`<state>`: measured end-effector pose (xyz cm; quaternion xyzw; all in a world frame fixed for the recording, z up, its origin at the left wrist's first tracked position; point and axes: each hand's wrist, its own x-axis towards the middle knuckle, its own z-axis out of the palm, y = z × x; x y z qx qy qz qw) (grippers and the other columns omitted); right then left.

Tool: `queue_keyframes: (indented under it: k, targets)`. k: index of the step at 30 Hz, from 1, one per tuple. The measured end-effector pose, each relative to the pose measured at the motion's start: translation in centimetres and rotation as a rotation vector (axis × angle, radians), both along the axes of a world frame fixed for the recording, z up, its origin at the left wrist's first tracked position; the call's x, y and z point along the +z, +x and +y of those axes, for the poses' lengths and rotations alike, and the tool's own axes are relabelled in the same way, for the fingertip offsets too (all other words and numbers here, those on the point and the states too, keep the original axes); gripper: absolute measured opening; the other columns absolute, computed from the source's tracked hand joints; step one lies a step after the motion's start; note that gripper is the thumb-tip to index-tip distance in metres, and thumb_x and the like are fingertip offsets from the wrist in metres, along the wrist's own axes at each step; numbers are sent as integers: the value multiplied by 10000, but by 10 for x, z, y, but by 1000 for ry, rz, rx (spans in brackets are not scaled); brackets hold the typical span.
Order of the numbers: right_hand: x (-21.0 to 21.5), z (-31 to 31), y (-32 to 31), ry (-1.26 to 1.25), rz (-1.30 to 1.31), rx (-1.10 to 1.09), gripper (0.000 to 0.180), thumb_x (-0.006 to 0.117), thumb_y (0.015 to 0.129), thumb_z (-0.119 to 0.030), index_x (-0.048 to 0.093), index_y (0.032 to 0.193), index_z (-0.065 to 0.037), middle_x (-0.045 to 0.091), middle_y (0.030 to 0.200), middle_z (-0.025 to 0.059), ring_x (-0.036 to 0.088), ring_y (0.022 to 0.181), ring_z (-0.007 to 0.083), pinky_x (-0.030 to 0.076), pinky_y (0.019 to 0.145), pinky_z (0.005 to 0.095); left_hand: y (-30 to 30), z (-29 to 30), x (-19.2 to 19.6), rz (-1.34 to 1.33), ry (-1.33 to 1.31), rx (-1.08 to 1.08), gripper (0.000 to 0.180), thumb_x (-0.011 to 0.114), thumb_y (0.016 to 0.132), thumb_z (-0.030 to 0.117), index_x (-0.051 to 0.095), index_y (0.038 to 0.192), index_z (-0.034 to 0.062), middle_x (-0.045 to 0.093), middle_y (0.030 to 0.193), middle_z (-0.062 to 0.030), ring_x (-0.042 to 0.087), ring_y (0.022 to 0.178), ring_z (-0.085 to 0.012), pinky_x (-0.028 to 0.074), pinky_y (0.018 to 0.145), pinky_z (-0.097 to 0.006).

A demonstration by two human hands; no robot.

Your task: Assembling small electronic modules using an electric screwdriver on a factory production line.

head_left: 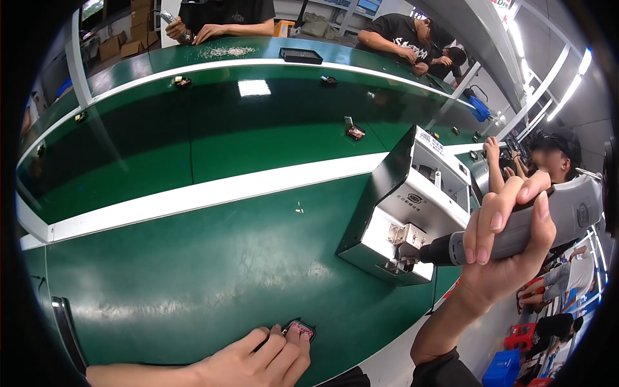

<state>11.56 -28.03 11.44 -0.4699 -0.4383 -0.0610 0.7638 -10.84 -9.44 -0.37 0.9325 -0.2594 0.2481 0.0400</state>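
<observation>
My right hand [500, 242] is wrapped round a grey electric screwdriver [561, 216]. The driver's black nose points left, its tip at the metal pick-up block [405, 235] on the front of a silver and black screw feeder [387, 213]. Whether a screw sits on the bit is too small to tell. Low in the view, my left hand [261, 358] bends its fingers over a small black case with a pinkish-red inside [302, 330], gripping it against the green bench mat [193, 258]. My fingers hide part of the case.
Tiny loose pieces [299, 208] lie mid-mat. A black strip-like object [68, 332] is at the left edge. Beyond a white rail [219, 190], a green belt carries similar small units [354, 131]. Co-workers sit across, near a black tray [301, 55], and at the right.
</observation>
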Motion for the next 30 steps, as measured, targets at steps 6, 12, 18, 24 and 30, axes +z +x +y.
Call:
queue_keyframes:
  k: [6, 12, 18, 24, 30]
  targets:
    - [-5, 7, -2, -44, 41, 34, 193, 432, 1099, -230, 386, 1047, -51, 533, 708, 156, 402, 363, 149, 383, 302, 269, 0, 2, -3, -49, -29, 75, 317, 678, 886, 94, 733, 1159, -60, 722, 1103, -163, 649, 865, -231, 507, 722, -325]
    - [-1, 9, 1, -33, 130, 60, 195, 459, 1086, -216, 392, 1024, -43, 486, 660, 126, 393, 358, 151, 370, 297, 272, 4, 0, -6, -73, -72, 119, 287, 681, 896, 118, 735, 1143, -18, 714, 1100, -126, 620, 840, -207, 453, 691, -312]
    - [-5, 9, 15, -69, 221, 262, 181, 494, 1049, -193, 400, 1006, -44, 467, 634, 112, 385, 348, 156, 341, 283, 284, 3, 1, -6, -24, -141, 145, 329, 696, 856, 130, 732, 1163, 17, 703, 1129, -105, 604, 858, -190, 436, 672, -306]
    - [-23, 6, -15, 37, 242, 440, 266, 569, 1028, -193, 358, 1042, -32, 516, 690, 185, 495, 413, 235, 453, 351, 347, 13, 22, -10, -10, -147, 215, 248, 711, 869, 111, 723, 1111, 55, 693, 1056, -63, 633, 839, -206, 461, 650, -293]
    - [-38, 40, -39, 87, -367, 391, 247, 615, 957, -113, 383, 968, -32, 590, 687, 104, 568, 418, 191, 525, 350, 292, 47, 188, -21, -310, -216, 741, 197, 703, 895, 0, 700, 1079, 71, 672, 880, -55, 679, 771, -281, 569, 661, -406]
